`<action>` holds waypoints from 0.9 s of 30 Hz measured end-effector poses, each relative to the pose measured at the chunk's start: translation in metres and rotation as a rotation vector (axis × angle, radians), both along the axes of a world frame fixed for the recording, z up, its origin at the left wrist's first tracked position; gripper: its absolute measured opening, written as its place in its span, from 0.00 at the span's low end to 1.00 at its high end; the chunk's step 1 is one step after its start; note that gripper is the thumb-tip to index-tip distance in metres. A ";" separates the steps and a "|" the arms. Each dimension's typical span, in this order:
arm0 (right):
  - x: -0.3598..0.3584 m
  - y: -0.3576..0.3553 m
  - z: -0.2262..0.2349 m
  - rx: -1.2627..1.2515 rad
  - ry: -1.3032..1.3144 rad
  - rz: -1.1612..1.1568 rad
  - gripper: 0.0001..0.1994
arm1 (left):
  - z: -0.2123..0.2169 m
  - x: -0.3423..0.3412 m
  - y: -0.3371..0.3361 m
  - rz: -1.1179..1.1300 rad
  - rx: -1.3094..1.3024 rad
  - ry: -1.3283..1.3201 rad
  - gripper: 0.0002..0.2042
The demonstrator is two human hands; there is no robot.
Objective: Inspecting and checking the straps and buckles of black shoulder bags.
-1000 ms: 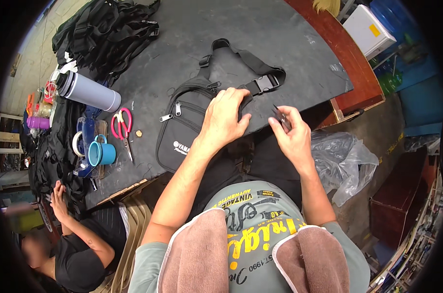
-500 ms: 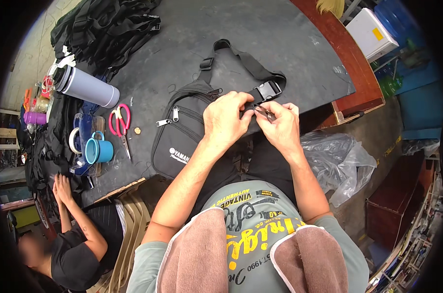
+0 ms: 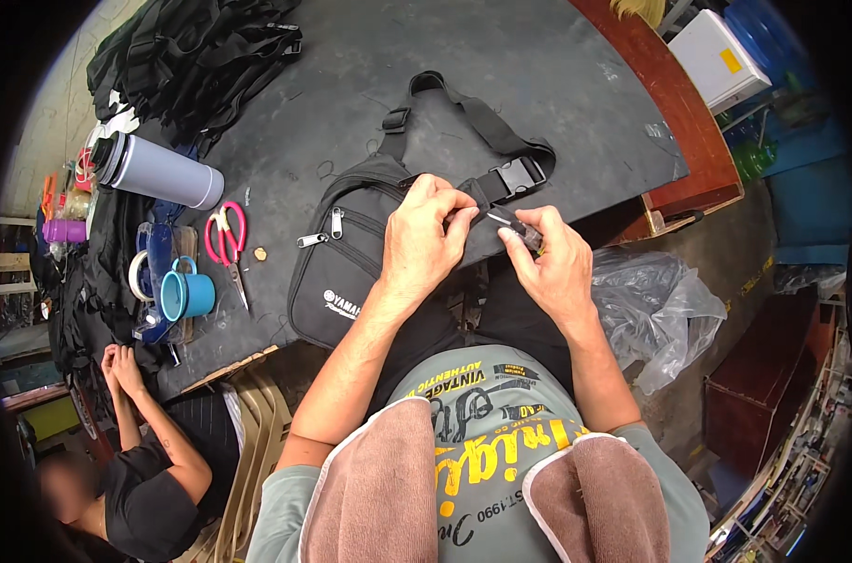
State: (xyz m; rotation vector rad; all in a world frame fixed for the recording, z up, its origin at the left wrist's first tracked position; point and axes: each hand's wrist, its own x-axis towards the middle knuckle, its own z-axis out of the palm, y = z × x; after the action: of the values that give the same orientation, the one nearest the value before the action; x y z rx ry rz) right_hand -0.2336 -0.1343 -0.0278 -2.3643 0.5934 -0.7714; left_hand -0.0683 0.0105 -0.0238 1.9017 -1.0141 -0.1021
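Near bench edge: left hand (image 3: 424,242) pinches the webbing strap (image 3: 482,117) of a black sling bag (image 3: 351,263), fingers closed on it. Right hand (image 3: 550,263) grips a small dark tool (image 3: 527,233), a lighter or cutter, I cannot tell which, fingers closed round it, tip at the strap end. Bag: soft nylon, likely light and floppy; best held by strap or plastic buckle (image 3: 518,175). Left edge: teal mug (image 3: 186,293), red-handled scissors (image 3: 227,235), grey flask (image 3: 158,171). Far corner: heap of black straps (image 3: 200,56).
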 end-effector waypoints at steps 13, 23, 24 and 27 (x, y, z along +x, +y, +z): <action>0.016 0.000 -0.018 -0.206 -0.078 0.032 0.11 | -0.002 -0.003 -0.002 -0.007 -0.012 -0.011 0.04; 0.027 -0.004 -0.005 -0.239 -0.111 0.000 0.13 | 0.022 0.046 -0.022 0.034 0.335 -0.459 0.13; 0.030 -0.005 -0.005 -0.227 -0.109 -0.009 0.13 | 0.021 0.051 -0.024 0.007 0.451 -0.437 0.12; 0.037 -0.007 -0.005 -0.250 -0.100 -0.019 0.13 | 0.014 0.056 -0.027 -0.023 0.508 -0.400 0.08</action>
State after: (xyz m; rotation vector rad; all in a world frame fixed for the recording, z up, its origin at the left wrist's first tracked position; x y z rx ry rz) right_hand -0.1964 -0.1414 -0.0327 -2.5288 0.5029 -1.0176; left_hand -0.0125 -0.0160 -0.0099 2.4350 -1.3732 0.0126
